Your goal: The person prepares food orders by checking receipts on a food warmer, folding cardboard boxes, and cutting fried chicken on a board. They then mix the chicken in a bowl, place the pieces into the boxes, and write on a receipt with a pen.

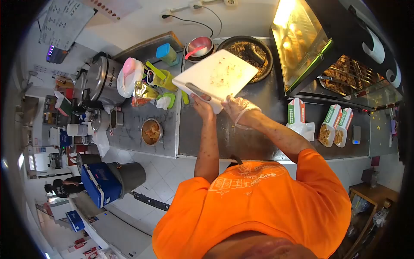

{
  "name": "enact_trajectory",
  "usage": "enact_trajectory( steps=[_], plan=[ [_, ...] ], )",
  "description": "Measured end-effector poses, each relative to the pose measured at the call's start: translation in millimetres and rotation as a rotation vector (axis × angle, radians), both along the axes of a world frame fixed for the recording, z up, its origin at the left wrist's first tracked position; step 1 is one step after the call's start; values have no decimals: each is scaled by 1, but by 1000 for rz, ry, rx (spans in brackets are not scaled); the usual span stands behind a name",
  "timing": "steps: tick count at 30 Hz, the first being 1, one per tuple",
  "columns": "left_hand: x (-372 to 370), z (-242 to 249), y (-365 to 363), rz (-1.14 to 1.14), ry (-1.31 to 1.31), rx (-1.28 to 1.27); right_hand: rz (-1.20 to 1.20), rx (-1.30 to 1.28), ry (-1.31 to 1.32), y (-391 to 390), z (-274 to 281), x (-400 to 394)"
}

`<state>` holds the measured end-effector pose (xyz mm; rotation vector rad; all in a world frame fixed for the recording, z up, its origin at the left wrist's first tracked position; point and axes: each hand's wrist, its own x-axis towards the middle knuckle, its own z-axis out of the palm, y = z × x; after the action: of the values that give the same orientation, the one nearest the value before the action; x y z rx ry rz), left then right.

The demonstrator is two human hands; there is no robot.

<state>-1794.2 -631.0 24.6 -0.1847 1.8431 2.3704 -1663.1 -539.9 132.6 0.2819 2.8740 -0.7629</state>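
Orange shirt [258, 203] filling the bottom of the view, both forearms reaching forward from it over a steel counter [241, 142].

Held up between the hands, clear of the counter: a white cutting board [217, 77], tilted, smeared with crumbs and reddish bits, its far corner over the rim of a dark pan [252, 54] of fried crumbs.

Likely trouble from here:
- Knife [198, 91] lying along the board's near edge, apparently pinned only by the left thumb; could slide off if the tilt steepens, toward the counter or the feet.
- Scraps spilling short of the pan and onto the counter, given how little of the board overhangs it.
- Glove slipping on a possibly greasy board edge and dropping that corner.
- Board swinging into the pink-handled metal bowl [199, 45] or the green and blue containers [166, 54] just to the left.

Pose:
- Left hand [202, 108], bare, closed around the near edge of the board, thumb on top by the knife, forearm nearly straight ahead.
- Right hand [238, 108], in a thin clear glove, fingers curled tight on the board's near right corner, wrist bent, elbow out to the right.

Well apart on the right: open snack boxes [332, 129] below a lit warming cabinet [302, 43].
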Motion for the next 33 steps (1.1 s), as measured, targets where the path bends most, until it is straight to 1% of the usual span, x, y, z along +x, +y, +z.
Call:
enact_trajectory(
  steps=[1,2,3,5,6,7,9,10,11,13,14,16,18,19,20,21,22,23,24,25,26,27,28,29,30,31,33],
  plan=[
    [3,5,8,81,-22,138,-11,5,76,1,-18,-3],
    [4,5,10,80,-19,129,-21,7,146,2,-35,-4],
    [6,0,9,81,-43,100,-21,-5,144,7,-52,-1],
    [6,-5,10,84,-61,70,130,75,258,33,-77,-4],
    [9,-8,6,73,-113,81,24,5,-56,51,-60,-12],
    [10,-11,5,64,-164,100,130,357,52,74,-96,-17],
    [17,-15,-1,54,-167,92,-84,272,-54,129,-136,-29],
    [20,-16,-3,74,-173,60,-167,192,-82,143,-116,-22],
    [21,-16,-1,90,-176,33,-407,-24,-151,154,-100,-29],
    [20,-18,1,102,-157,77,-492,-144,-210,172,-94,-37],
    [21,-21,-1,119,-143,118,-477,-230,-98,170,-102,-37],
    [20,-24,-3,106,-151,125,-432,-266,20,152,-143,-36],
    [19,-21,-3,94,-160,128,-1,46,-72,93,-76,-6],
    [21,-12,0,100,-183,95,205,186,-63,63,-41,10],
    [23,-8,1,105,-207,63,220,115,-249,45,-23,7],
    [26,-10,-2,104,-214,59,220,111,-255,42,-43,7],
    [27,-11,-4,88,-218,50,283,325,-64,40,-80,3],
    [28,-13,-3,73,-221,47,344,544,132,44,-104,-5],
    [32,-15,-4,76,-227,47,-8,174,-150,55,-109,-33],
    [38,-19,-9,82,-224,52,141,450,73,74,-120,-29],
    [41,-21,-9,84,-212,67,178,401,-119,99,-122,-49],
    [40,-26,-9,81,-203,74,230,516,114,131,-150,-46],
    [41,-35,-13,100,-203,59,14,309,30,153,-153,-45],
    [43,-40,-16,118,-206,45,-350,117,-170,151,-100,-31],
    [48,-37,-15,111,-193,114,-562,-111,-97,163,-110,-20],
    [49,-39,-17,103,-194,123,-568,-103,-94,162,-105,-15],
    [57,-44,-23,122,-214,118,-211,134,-63,143,-99,15]
  ],
)
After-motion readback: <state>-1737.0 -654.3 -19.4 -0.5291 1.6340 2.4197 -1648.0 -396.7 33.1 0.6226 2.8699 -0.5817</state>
